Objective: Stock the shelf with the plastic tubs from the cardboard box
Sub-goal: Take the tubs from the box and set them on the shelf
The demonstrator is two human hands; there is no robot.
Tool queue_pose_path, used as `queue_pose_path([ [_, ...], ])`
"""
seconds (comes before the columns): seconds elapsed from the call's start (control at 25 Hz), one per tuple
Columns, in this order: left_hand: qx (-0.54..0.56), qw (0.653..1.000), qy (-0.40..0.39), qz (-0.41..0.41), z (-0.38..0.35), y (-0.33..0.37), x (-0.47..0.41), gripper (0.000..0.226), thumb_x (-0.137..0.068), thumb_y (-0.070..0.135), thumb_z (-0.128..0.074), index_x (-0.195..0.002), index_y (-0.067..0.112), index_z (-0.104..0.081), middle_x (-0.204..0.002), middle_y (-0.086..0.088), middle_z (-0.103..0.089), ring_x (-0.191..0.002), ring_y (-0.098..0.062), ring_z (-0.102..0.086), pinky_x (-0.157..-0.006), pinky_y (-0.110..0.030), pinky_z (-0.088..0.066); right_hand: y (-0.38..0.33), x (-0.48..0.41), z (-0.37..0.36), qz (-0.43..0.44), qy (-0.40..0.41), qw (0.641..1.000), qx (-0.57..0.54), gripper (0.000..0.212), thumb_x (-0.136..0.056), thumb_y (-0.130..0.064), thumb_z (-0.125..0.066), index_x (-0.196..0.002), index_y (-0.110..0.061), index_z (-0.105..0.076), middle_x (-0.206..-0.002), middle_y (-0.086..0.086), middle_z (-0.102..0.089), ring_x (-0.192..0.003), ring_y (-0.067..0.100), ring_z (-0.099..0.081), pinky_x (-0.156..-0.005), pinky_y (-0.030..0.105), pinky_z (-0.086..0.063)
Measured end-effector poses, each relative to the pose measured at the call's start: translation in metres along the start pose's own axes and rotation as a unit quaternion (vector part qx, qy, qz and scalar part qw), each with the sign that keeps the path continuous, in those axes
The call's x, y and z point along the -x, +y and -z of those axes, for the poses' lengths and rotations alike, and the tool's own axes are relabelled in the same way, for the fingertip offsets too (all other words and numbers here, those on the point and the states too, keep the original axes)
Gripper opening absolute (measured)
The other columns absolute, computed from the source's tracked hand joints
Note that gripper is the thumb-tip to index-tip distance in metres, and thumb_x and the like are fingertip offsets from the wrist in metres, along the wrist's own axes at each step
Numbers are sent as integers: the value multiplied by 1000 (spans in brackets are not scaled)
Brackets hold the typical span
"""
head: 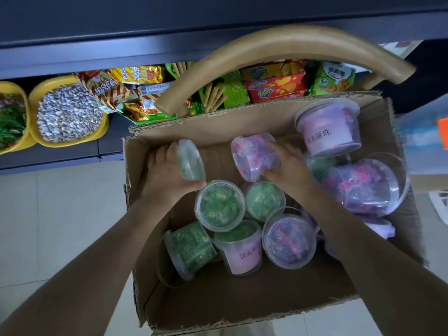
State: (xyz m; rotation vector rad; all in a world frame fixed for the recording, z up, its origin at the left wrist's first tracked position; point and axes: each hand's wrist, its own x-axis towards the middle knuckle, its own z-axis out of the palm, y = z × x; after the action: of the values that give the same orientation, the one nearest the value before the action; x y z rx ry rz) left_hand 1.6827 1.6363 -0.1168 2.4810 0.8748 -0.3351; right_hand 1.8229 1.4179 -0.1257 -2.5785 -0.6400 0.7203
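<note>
Inside the open brown cardboard box [242,301], clear plastic tubs [220,206] of green and purple beads lie jumbled; one pink label [243,257] reads 洗衣. The left hand [167,175] grips a green-filled tub [190,161] and the right hand [289,169] a purple-filled tub [253,156]. Behind them, a pink-labelled tub [327,132] reads 洗衣凝珠. Beyond the box, red Zecheese cartons [274,89] sit on the dark shelf [72,61].

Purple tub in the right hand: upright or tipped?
Tipped sideways: the purple tub has its lid facing left, the right hand gripping it.
</note>
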Motion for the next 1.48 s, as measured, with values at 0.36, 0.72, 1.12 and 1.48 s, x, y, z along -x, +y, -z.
queue_pose_path([
  [0.36, 279, 932, 34, 229, -3, 9, 36, 98, -62, 49, -80, -141, 19, -30, -137, -4, -45, -127, -23, -43, -101, -36, -39, 10, -40, -8, 65, -141, 985, 78, 109, -65, -37, -83, -150, -25, -16, -157, -2, -11, -142, 25, -15, -115, 33, -16],
  [0.72, 344, 917, 53, 194, -2, 1, 41, 91, -60, 45, -83, -136, 22, -39, -128, 4, -55, -119, -16, -52, -100, -32, -43, -4, -13, -22, -24, -1, 999, -39, 112, -51, -41, -89, -145, -20, -32, -145, 2, -28, -133, 18, -32, -112, 25, -26],
  [1.12, 499, 853, 27, 148, 85, 19, 87, 76, -55, 58, -77, -123, 29, -55, -115, 7, -66, -104, -11, -63, -89, -33, -52, -88, 89, 49, -153, 112, 867, -461, 41, -76, -29, -76, -113, -29, -57, -109, -7, -62, -92, 5, -60, -79, 23, -52],
  [1.48, 658, 753, 8, 11, 249, 59, 154, 41, -69, 48, -72, -105, 34, -60, -108, 6, -68, -101, -16, -64, -73, -40, -58, -195, 175, 156, 0, 104, 737, -667, 70, -59, -46, -78, -117, -11, -61, -110, 6, -70, -98, 17, -68, -77, 28, -55],
])
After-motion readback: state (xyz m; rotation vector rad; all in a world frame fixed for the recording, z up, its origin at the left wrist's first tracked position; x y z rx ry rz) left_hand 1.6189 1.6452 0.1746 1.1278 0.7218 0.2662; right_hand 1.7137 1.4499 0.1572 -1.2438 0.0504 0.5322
